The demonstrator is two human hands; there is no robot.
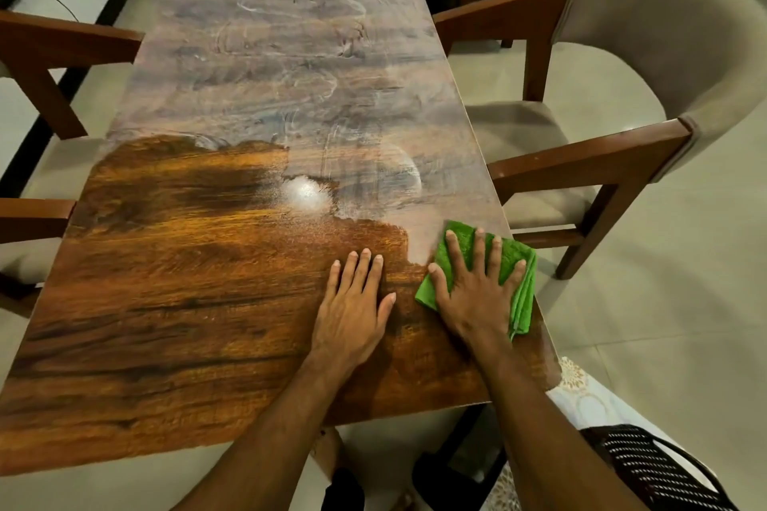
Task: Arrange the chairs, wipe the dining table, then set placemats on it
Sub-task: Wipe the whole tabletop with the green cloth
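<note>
One table (186, 261), one cloth (516, 257) (two hands (352, 311) (477, 299))

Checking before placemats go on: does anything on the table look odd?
The far part of the dining table is hazy with whitish swirled smears; the near part is clear wood. The right hand presses the green cloth at the haze's near edge.

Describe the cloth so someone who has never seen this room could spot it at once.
Start at the long wooden table that fills the middle of the view, and go to its near right edge. There the right hand presses flat on a folded cloth. It is the only bright green thing in sight; the left hand beside it rests on bare wood.
</note>
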